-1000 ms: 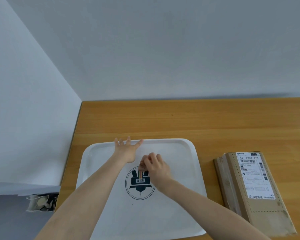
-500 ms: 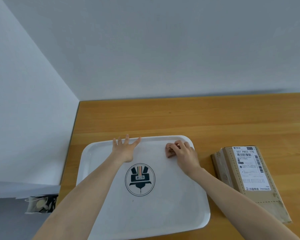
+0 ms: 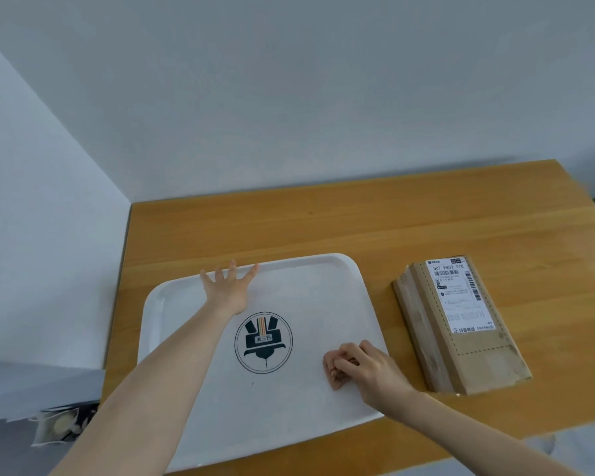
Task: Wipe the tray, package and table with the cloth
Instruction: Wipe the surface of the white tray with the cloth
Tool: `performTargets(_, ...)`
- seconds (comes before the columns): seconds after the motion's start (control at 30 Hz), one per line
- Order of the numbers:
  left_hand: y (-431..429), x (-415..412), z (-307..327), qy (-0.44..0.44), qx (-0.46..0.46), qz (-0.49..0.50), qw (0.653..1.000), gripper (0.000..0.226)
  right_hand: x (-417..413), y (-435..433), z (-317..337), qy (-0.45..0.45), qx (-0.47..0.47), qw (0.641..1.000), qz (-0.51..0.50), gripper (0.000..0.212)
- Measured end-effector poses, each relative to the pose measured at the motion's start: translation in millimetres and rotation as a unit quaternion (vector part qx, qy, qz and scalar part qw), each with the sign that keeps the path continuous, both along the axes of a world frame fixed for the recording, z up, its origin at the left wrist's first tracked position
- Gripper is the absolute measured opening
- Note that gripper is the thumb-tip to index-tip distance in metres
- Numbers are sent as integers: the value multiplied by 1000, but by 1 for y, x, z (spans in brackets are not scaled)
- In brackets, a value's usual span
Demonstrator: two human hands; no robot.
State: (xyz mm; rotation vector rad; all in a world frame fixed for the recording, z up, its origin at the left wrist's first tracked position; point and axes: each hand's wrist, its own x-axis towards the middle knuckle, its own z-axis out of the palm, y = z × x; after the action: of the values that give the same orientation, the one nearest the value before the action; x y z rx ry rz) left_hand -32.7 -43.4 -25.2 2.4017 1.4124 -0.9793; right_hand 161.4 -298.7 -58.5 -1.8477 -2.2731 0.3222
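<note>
Right hand (image 3: 371, 371) clenched on cloth (image 3: 337, 374), near-right on tray (image 3: 323, 280); left hand (image 3: 229, 288) flat, fingers spread, far-left rim; package (image 3: 461, 324) right on table (image 3: 358, 221).

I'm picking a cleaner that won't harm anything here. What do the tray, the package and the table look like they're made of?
Tray: likely moulded plastic, white and smooth with a raised rounded rim and a printed logo.
Package: brown cardboard, matte, with dashed tear lines and a white paper shipping label.
Table: wood or wood veneer, orange-brown with visible grain lines; which of the two cannot be told.
</note>
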Motion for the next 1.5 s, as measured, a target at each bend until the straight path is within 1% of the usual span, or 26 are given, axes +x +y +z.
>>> performTargets(0.13,-9,-10,-4,-53,-1,6,999,87,-2,-19,7,-20,-34,999,31,51)
performTargets(0.23,-22,-35,-8,-102,13,-26,994,85,1,-4,10,10,-15,1000,4,52)
performTargets(0.3,-30,-59,-11,-116,37,-36,992,81,1,15,15,26,-3,999,-18,50)
performTargets(0.37,-36,-85,-14,-126,67,-26,989,75,4,37,20,27,-1,998,-62,45)
performTargets(0.47,-46,-127,-17,-110,111,-1,988,69,5,66,18,42,-11,985,-168,47)
performTargets(0.53,-53,-151,-17,-87,112,17,990,68,3,75,14,37,-33,980,-192,48)
performTargets(0.63,-68,-178,-20,-50,64,17,997,70,2,65,12,26,-18,985,-172,52)
performTargets(0.7,-81,-193,-23,-43,29,9,999,71,1,48,9,15,-2,991,-136,56)
performTargets(0.77,-94,-202,-24,-45,6,6,999,71,-1,32,8,16,11,993,-116,54)
performTargets(0.93,-103,-202,-26,-67,-5,37,997,70,-12,-2,3,26,21,992,-119,50)
performTargets(1.07,-104,-199,-27,-58,-6,36,998,66,-19,-23,5,24,23,993,-116,48)
performTargets(1.13,-105,-198,-26,-59,-7,38,998,64,-26,-30,4,17,20,990,-142,48)
performTargets(1.27,-105,-196,-26,-69,-9,48,996,63,-61,-34,-3,42,28,965,-256,51)
performTargets(1.33,-105,-195,-26,-72,-15,58,996,64,-84,-32,-5,66,27,961,-269,51)
performTargets(1.4,-104,-194,-25,-70,-17,63,995,65,-109,-26,-5,93,12,966,-242,52)
performTargets(1.5,-104,-191,-23,-60,-18,64,996,65,-148,-14,0,114,-20,980,-163,56)
